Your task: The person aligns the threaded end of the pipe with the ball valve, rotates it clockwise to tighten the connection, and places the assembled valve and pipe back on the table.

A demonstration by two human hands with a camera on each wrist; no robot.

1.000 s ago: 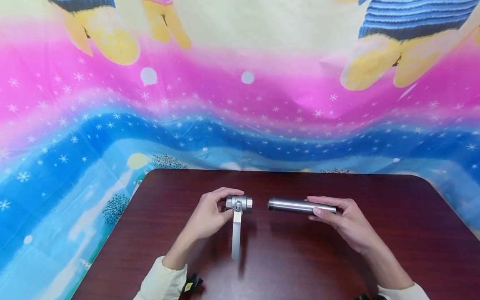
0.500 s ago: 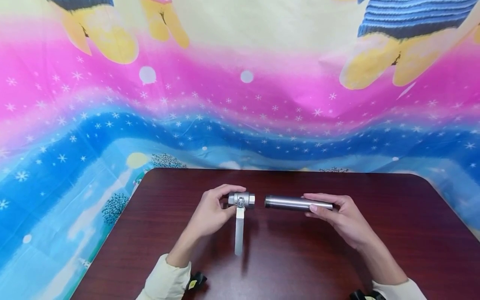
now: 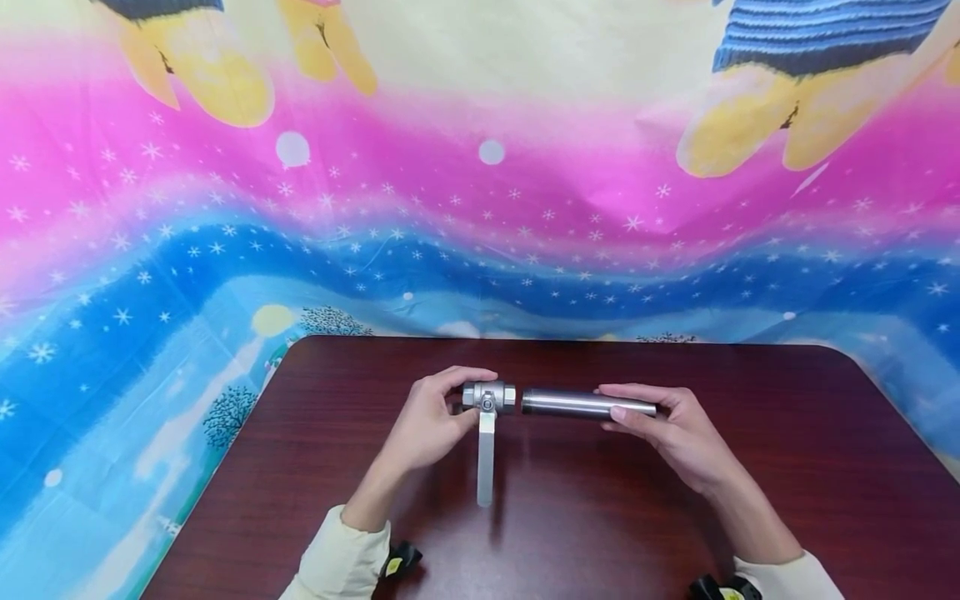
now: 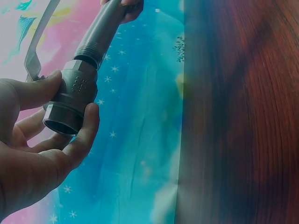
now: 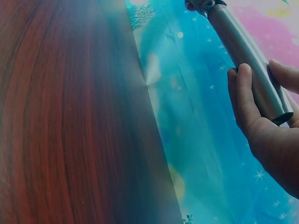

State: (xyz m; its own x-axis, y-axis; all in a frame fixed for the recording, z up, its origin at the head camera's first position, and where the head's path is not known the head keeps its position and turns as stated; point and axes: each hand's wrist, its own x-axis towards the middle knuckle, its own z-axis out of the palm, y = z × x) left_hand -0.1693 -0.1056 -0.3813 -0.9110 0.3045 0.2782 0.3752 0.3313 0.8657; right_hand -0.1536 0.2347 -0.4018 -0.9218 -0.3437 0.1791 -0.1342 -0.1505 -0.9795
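Observation:
My left hand [image 3: 429, 422] grips a metal ball valve [image 3: 489, 395] between thumb and fingers, its long lever handle [image 3: 486, 458] pointing toward me. In the left wrist view, the open near end of the valve [image 4: 77, 88] faces the camera. A smooth steel pipe [image 3: 577, 403] lies level in my right hand [image 3: 686, 437], pinched near its far right end. The pipe's threaded end [image 4: 91, 49] points at the valve's right port, with a narrow gap between them in the head view. Both pieces are held above the table.
A dark red-brown wooden table [image 3: 600, 517] spreads beneath both hands. Behind it hangs a colourful printed cloth [image 3: 480, 217] with snowflakes. Black wrist devices [image 3: 401, 560] show at the sleeve cuffs.
Valve and pipe have come closer together: my left hand has shifted right with the valve, my right hand left with the pipe. The gap between them has shrunk. Both grips are unchanged.

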